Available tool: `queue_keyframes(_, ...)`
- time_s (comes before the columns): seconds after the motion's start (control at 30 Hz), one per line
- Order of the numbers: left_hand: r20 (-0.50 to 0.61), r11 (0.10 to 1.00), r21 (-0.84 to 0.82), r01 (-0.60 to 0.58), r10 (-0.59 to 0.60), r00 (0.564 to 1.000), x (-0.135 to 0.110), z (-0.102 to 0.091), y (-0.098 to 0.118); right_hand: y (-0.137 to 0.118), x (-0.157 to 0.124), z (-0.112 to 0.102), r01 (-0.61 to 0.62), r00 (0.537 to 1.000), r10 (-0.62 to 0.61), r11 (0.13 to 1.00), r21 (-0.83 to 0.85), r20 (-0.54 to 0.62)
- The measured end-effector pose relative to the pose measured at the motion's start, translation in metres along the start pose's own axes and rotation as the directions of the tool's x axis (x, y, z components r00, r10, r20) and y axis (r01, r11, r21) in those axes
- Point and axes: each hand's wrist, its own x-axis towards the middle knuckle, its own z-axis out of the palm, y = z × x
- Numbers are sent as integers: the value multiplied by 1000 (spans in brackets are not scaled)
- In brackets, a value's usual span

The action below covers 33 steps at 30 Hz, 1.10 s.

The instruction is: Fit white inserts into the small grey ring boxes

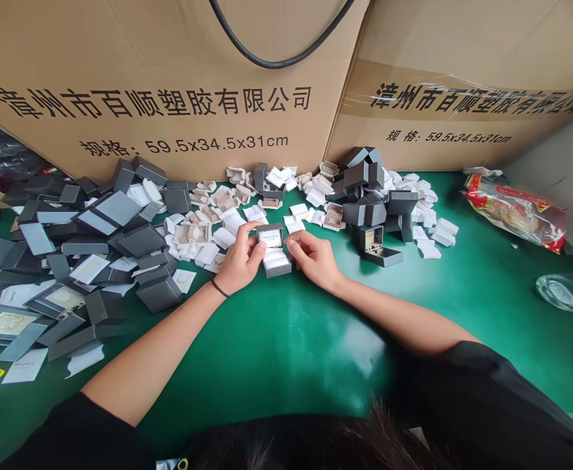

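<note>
A small dark grey jewelry box [277, 269] stands with its lid raised over the green table. Inside it are a white insert and a white lining with dark lettering in the lid. My left hand [240, 262], a black band at its wrist, grips the box from the left with the thumb at the lid's edge. On the other side, my right hand [316, 261] is closed, thumb and forefinger pinched at the box's right edge. White card inserts [254, 213] lie just behind both hands. Another jewelry box [383, 254] sits open to the right.
Dark boxes [142, 240] are heaped on the left, and a second stack [365, 176] rises at the back right. Large cartons [169, 59] wall off the rear, with a black cable [277, 64] hanging in front. A food packet [516, 209] and a glass [568, 290] are at the right.
</note>
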Motion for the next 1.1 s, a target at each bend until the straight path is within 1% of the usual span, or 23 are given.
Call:
queue_keyframes(0.03, -1, 1000, 8, -11, 11, 1000, 0, 0, -1, 1, 0, -1, 75, 997, -75, 996, -45, -10)
queue_keyframes(0.1, -2, 999, 23, -31, 31, 1000, -1, 0, -1, 2, -1, -3, 205, 979, -205, 969, -136, 14)
queue_keyframes(0.17, -1, 998, 34, -46, 47, 999, -1, 0, 0, 3, -2, -4, 262, 965, -254, 944, -202, 65)
queue_keyframes(0.33, -10, 997, 33, -74, 74, 997, -1, 1, 0, 4, -4, -5, 266, 963, -237, 921, -285, 132)
queue_keyframes(0.47, -6, 992, 89, -93, 94, 996, -2, 0, 0, 5, -1, -5, 285, 957, -245, 900, -331, 159)
queue_keyframes(0.53, 31, 988, 102, -112, 109, 994, -4, 1, 3, 8, 1, -4, 303, 952, -259, 871, -388, 163)
queue_keyframes(0.63, 66, 986, 103, -128, 122, 990, -7, 3, 12, 12, 3, -4, 339, 940, -304, 791, -510, 153)
queue_keyframes(0.73, 21, 989, 124, -77, 74, 997, -8, 8, 19, 16, 4, -3, 380, 920, -359, 711, -592, 159)
queue_keyframes(0.8, -12, 993, 109, -40, 41, 999, -8, 11, 20, 17, 4, -3, 409, 905, -392, 684, -604, 169)
queue_keyframes(0.97, -127, 999, 4, -51, 51, 991, -8, 16, 17, 13, 8, -2, 454, 878, -449, 665, -593, 168)
queue_keyframes(1.1, -125, 998, -17, 55, -57, 991, -11, 19, 19, 14, 8, 1, 430, 886, -439, 663, -612, 146)
